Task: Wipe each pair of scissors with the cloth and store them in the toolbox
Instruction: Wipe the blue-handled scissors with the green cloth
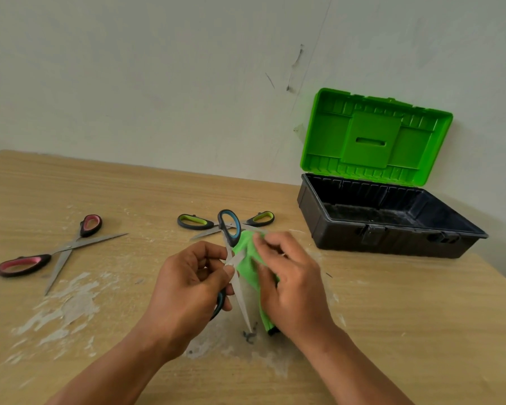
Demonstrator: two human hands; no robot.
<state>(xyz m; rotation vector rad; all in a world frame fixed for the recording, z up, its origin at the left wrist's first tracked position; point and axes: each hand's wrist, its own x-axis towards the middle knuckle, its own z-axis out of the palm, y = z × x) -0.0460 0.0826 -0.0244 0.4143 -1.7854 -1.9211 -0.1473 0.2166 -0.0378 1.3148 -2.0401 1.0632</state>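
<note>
**Item 1. Blue-handled scissors** (242, 299). In hand, above the desk (392, 302), blades spread, one tip pointing down toward the desk. Judged light, rigid, steel-bladed, with sharp edges and points; bare metal is probably slick under a cloth. Best held by the rubbery handle loops or at the pivot, and wiped along the flat from the spine side, away from the edge.

**Item 2. Cloth** (246, 254). Green, soft and limp, bunched inside the right fingers (263, 244) and lying against one blade. It conforms readily, so a pinch through it should clean both faces.

**Item 3. Left hand** (187, 285). Fingers curled round the lower handle, thumb and forefinger pinching near the pivot. The wrist is bent inward, the forearm coming up from the near edge.

**Item 4. Right hand** (289, 285). Fingers closed on the cloth, back of the hand upward; the fingertips are blurred, so their exact contact with the blade cannot be told.

**Item 5. Green-handled scissors** (196, 222). Spread open on the desk just beyond the fingers.

**Item 6. Pink-handled scissors** (24, 264). Spread open on the desk, well to the left of the fingers.

**Item 7. Toolbox** (392, 239). Black tub, green lid (374, 135) raised, beyond and to the right of the fingers. No scissors show inside.
</note>
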